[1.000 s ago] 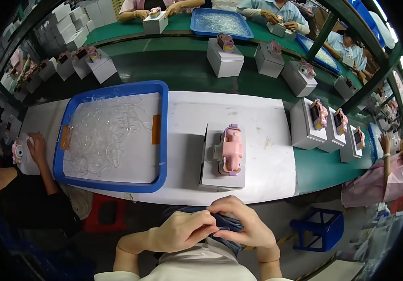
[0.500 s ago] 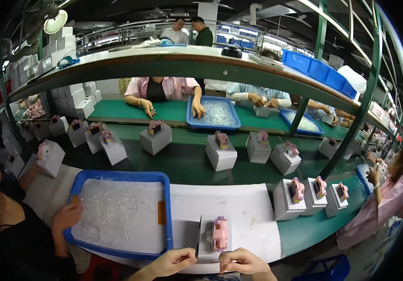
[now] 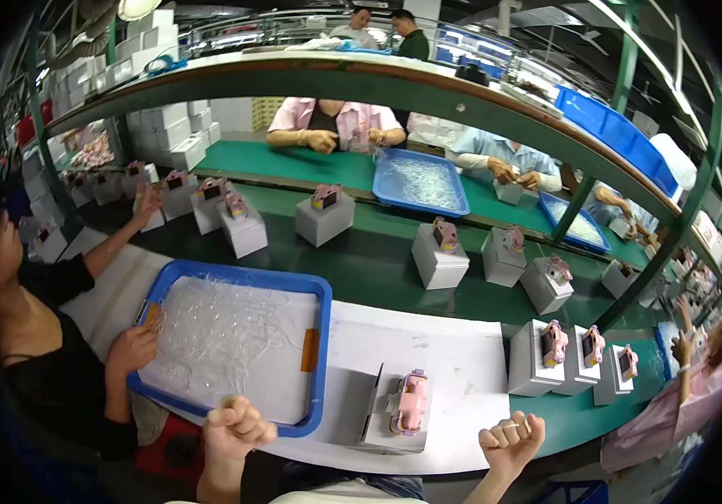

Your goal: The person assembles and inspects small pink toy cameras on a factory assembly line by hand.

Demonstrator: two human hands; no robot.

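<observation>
My left fist (image 3: 239, 427) and right fist (image 3: 513, 441) curled closed, contents can't tell. Apparently between grips; pink camera (image 3: 412, 401) sits untouched on white box (image 3: 380, 432), handling it calls for reaching inward.

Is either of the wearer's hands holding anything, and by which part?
Cannot tell: the left hand and right hand are curled; nothing shows in either.
</observation>
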